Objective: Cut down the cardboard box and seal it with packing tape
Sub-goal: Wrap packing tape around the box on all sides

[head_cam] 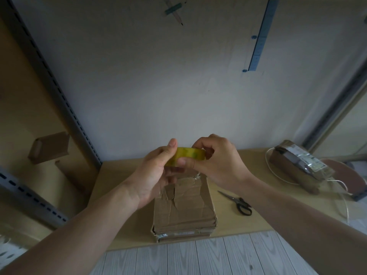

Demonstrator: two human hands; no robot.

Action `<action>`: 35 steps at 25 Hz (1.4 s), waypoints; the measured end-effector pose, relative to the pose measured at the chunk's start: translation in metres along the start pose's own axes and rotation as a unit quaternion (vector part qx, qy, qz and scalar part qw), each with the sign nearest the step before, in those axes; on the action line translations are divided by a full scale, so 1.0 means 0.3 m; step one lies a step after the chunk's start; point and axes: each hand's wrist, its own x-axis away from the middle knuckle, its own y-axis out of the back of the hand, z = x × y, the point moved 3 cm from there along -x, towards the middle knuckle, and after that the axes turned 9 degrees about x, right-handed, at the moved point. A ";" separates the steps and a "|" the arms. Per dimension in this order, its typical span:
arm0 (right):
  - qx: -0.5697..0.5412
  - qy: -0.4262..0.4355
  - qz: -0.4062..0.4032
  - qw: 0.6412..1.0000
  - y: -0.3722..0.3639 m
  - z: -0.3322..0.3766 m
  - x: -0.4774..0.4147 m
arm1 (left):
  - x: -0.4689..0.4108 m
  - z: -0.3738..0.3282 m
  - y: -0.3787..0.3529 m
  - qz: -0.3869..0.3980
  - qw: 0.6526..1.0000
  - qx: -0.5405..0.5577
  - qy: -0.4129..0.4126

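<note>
Both hands are working the packing tape roll (186, 155) above the cardboard box (184, 211), probably hunting for its loose end.
Low and torn on top, the box is lying at the table's near edge, with scissors (237, 201) lying just right of it. Over the box's far end, the left hand (156, 171) is cupping the roll with curled fingers while the right hand (218, 163) is pinching its rim. Turning the roll slowly under a thumbnail should lift the end cleanly.
</note>
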 end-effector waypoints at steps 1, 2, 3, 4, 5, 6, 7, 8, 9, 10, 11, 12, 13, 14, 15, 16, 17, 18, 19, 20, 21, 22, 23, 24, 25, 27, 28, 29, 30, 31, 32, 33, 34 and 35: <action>-0.014 0.006 0.014 1.000 0.002 -0.006 -0.006 | 0.000 -0.004 0.000 -0.009 1.000 0.001 -0.023; -0.019 0.014 0.021 0.999 0.001 -0.019 -0.016 | 0.000 -0.008 -0.003 -0.013 0.999 0.008 -0.040; -0.026 0.022 0.028 0.999 0.001 -0.028 -0.025 | 0.000 -0.010 -0.009 -0.010 0.998 0.022 -0.050; -0.047 0.027 0.040 0.998 -0.001 -0.037 -0.033 | -0.001 -0.010 -0.016 -0.005 0.998 0.040 -0.050; -0.080 0.026 0.057 0.995 -0.001 -0.044 -0.037 | -0.004 -0.007 -0.019 0.002 0.997 0.058 -0.047; -0.114 0.021 0.078 0.990 0.000 -0.052 -0.038 | -0.007 -0.002 -0.019 0.010 0.997 0.068 -0.041; -0.134 0.019 0.103 0.985 0.001 -0.057 -0.037 | -0.010 0.000 -0.015 0.020 0.997 0.060 -0.035; -0.129 0.027 0.121 0.984 0.003 -0.064 -0.035 | -0.009 -0.002 -0.010 0.031 0.999 0.032 -0.023; -0.108 0.040 0.129 0.985 0.003 -0.068 -0.031 | -0.009 -0.002 0.002 0.041 0.999 -0.023 -0.017; -0.087 0.049 0.127 0.987 0.003 -0.067 -0.027 | -0.008 -0.006 0.014 0.052 0.994 -0.089 -0.025; -0.072 0.052 0.119 0.989 0.004 -0.064 -0.025 | -0.009 -0.010 0.025 0.068 0.985 -0.154 -0.047; -0.064 0.053 0.111 0.990 0.006 -0.064 -0.026 | -0.007 -0.017 0.028 0.085 0.975 -0.191 -0.076; -0.063 0.055 0.108 0.991 0.012 -0.061 -0.026 | -0.009 -0.021 0.029 0.100 0.971 -0.197 -0.097; -0.067 0.059 0.111 0.990 0.020 -0.059 -0.026 | -0.010 -0.024 0.032 0.109 0.972 -0.181 -0.105; -0.075 0.064 0.118 0.988 0.031 -0.056 -0.025 | -0.013 -0.026 0.037 0.123 0.973 -0.161 -0.107; -0.091 0.067 0.126 0.986 0.041 -0.058 -0.026 | -0.014 -0.027 0.037 0.138 0.975 -0.136 -0.108; -0.108 0.064 0.132 0.983 0.052 -0.060 -0.024 | -0.016 -0.027 0.040 0.153 0.975 -0.115 -0.109; -0.122 0.063 0.136 0.981 0.059 -0.067 -0.025 | -0.016 -0.030 0.039 0.168 0.976 -0.088 -0.107; -0.132 0.063 0.144 0.979 0.063 -0.076 -0.026 | -0.017 -0.033 0.040 0.180 0.977 -0.060 -0.101; -0.139 0.063 0.153 0.976 0.063 -0.083 -0.026 | -0.017 -0.035 0.041 0.189 0.977 -0.033 -0.091; -0.139 0.063 0.160 0.975 0.060 -0.085 -0.024 | -0.015 -0.035 0.042 0.195 0.977 -0.028 -0.081; -0.132 0.064 0.165 0.975 0.054 -0.084 -0.019 | -0.010 -0.034 0.037 0.196 0.977 -0.048 -0.075; -0.121 0.065 0.167 0.976 0.047 -0.081 -0.016 | -0.008 -0.030 0.033 0.191 0.973 -0.102 -0.078; -0.108 0.066 0.168 0.978 0.041 -0.079 -0.014 | -0.006 -0.027 0.023 0.182 0.964 -0.171 -0.094; -0.096 0.066 0.169 0.979 0.036 -0.077 -0.011 | -0.006 -0.022 0.013 0.175 0.951 -0.226 -0.117; -0.085 0.068 0.172 0.979 0.028 -0.071 -0.007 | -0.005 -0.023 -0.002 0.172 0.935 -0.269 -0.153; -0.084 0.068 0.174 0.979 0.029 -0.069 -0.006 | -0.005 -0.025 -0.003 0.181 0.934 -0.265 -0.159; -0.084 0.065 0.175 0.979 0.032 -0.068 -0.007 | -0.006 -0.029 0.002 0.186 0.936 -0.255 -0.156; -0.084 0.062 0.178 0.978 0.035 -0.068 -0.007 | -0.008 -0.033 0.006 0.183 0.940 -0.245 -0.148; -0.084 0.059 0.180 0.978 0.036 -0.069 -0.008 | -0.011 -0.036 0.012 0.172 0.944 -0.244 -0.142; -0.088 0.059 0.178 0.978 0.037 -0.072 -0.010 | -0.014 -0.036 0.014 0.154 0.944 -0.257 -0.139; -0.095 0.057 0.176 0.978 0.035 -0.078 -0.013 | -0.015 -0.035 0.013 0.132 0.938 -0.286 -0.142; -0.105 0.054 0.176 0.977 0.032 -0.083 -0.013 | -0.014 -0.032 0.010 0.111 0.928 -0.321 -0.151; -0.111 0.054 0.178 0.976 0.028 -0.085 -0.012 | -0.013 -0.029 0.008 0.095 0.918 -0.350 -0.162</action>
